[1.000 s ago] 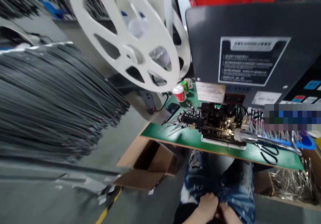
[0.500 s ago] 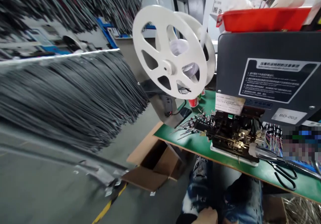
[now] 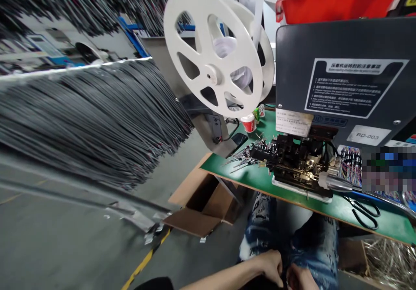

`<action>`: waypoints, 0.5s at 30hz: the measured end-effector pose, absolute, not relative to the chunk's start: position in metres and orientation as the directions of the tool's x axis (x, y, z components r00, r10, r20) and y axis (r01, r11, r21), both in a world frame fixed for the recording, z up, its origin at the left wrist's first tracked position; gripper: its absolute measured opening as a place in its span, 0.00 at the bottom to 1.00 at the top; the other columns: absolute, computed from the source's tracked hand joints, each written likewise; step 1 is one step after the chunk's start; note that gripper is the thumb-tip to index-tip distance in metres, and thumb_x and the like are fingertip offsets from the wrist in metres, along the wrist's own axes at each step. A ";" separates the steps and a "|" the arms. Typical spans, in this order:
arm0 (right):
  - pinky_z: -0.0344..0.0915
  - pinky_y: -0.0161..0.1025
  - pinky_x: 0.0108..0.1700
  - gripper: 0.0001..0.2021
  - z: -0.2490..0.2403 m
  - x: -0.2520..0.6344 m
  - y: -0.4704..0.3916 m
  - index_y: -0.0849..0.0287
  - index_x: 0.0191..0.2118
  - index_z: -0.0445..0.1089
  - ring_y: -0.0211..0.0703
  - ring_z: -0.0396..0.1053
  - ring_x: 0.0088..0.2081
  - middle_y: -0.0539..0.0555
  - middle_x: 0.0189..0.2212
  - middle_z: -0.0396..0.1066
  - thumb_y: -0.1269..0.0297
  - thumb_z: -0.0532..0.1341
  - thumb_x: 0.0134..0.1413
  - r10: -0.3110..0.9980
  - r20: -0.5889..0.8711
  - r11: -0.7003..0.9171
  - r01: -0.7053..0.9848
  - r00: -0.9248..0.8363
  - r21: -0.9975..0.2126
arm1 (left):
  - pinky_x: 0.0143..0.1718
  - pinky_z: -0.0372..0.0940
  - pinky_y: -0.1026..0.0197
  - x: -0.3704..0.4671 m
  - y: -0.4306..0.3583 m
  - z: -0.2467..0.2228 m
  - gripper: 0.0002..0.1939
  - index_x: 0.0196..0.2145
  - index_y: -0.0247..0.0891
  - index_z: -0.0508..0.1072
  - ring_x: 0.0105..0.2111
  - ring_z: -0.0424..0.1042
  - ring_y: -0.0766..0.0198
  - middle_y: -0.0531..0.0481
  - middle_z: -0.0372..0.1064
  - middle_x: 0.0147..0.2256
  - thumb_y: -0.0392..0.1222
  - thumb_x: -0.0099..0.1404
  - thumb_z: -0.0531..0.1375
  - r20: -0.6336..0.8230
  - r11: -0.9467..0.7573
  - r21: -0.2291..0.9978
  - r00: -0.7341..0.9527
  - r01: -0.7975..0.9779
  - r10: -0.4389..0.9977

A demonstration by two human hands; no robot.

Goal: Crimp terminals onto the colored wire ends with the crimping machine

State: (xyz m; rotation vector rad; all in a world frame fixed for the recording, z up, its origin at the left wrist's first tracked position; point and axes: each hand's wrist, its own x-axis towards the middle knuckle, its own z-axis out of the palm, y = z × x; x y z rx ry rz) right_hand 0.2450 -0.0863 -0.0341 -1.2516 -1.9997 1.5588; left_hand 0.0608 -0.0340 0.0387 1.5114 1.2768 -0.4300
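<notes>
Low over my lap, my left hand (image 3: 270, 264) reaches in from the lower left with its fingers curled down. Beside it at the bottom edge is my right hand (image 3: 299, 278), also with bent fingers and partly cut off by the frame. Something dark lies between and under the two hands, and I cannot make out what they hold. Patterned jeans (image 3: 316, 249) show just around them. Above the hands, apart from them, a crimping machine (image 3: 328, 78) labelled BD-003 stands on the green table (image 3: 234, 178).
A white reel (image 3: 211, 74) hangs left of the machine. Black-handled scissors (image 3: 365, 214) lie at the table's front edge. An open cardboard box (image 3: 195, 225) sits on the floor, near a rack of grey cables (image 3: 97, 125). A red tray (image 3: 338, 6) tops the machine.
Both hands have come further into view above my lap, the left forearm now showing. The view has tilted down a little, so the machine and reel sit higher in the picture.
</notes>
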 end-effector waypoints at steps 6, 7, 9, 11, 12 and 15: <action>0.71 0.39 0.37 0.11 -0.030 0.247 -0.083 0.54 0.32 0.72 0.50 0.74 0.35 0.54 0.32 0.74 0.53 0.69 0.54 0.820 -0.089 0.148 0.360 -0.565 -0.921 | 0.28 0.63 0.60 0.057 -0.045 0.046 0.03 0.29 0.42 0.79 0.27 0.69 0.59 0.56 0.67 0.22 0.40 0.54 0.68 -0.764 0.149 0.488 0.338 0.860 0.549; 0.72 0.40 0.39 0.12 -0.029 0.247 -0.083 0.54 0.32 0.72 0.51 0.75 0.36 0.55 0.32 0.75 0.52 0.69 0.56 0.819 -0.065 0.166 0.344 -0.570 -0.924 | 0.30 0.64 0.59 0.056 -0.045 0.047 0.03 0.28 0.42 0.79 0.28 0.70 0.58 0.55 0.69 0.23 0.40 0.53 0.68 -0.759 0.141 0.497 0.350 0.856 0.549; 0.74 0.42 0.41 0.13 -0.029 0.247 -0.086 0.53 0.34 0.74 0.52 0.77 0.37 0.56 0.33 0.77 0.49 0.67 0.59 0.818 -0.028 0.193 0.320 -0.574 -0.928 | 0.33 0.66 0.59 0.054 -0.045 0.049 0.04 0.25 0.42 0.78 0.29 0.72 0.57 0.54 0.71 0.24 0.40 0.51 0.70 -0.745 0.127 0.518 0.373 0.846 0.553; 0.74 0.42 0.42 0.17 -0.030 0.247 -0.089 0.53 0.36 0.75 0.54 0.78 0.37 0.58 0.34 0.79 0.44 0.63 0.63 0.821 -0.007 0.206 0.308 -0.571 -0.929 | 0.38 0.67 0.58 0.053 -0.045 0.052 0.08 0.21 0.42 0.75 0.32 0.74 0.55 0.54 0.71 0.23 0.40 0.50 0.71 -0.720 0.120 0.537 0.380 0.835 0.581; 0.74 0.43 0.41 0.19 -0.030 0.248 -0.090 0.53 0.38 0.76 0.55 0.79 0.37 0.59 0.34 0.80 0.42 0.61 0.65 0.825 -0.004 0.207 0.308 -0.566 -0.929 | 0.41 0.67 0.57 0.053 -0.046 0.054 0.10 0.20 0.42 0.74 0.34 0.75 0.53 0.54 0.71 0.23 0.40 0.50 0.72 -0.702 0.122 0.545 0.373 0.830 0.606; 0.74 0.42 0.39 0.24 -0.029 0.248 -0.092 0.55 0.39 0.77 0.55 0.80 0.36 0.61 0.34 0.82 0.38 0.57 0.66 0.841 -0.012 0.195 0.324 -0.541 -0.926 | 0.45 0.67 0.55 0.052 -0.052 0.062 0.11 0.21 0.41 0.75 0.38 0.76 0.52 0.54 0.74 0.25 0.43 0.51 0.74 -0.659 0.148 0.566 0.337 0.811 0.673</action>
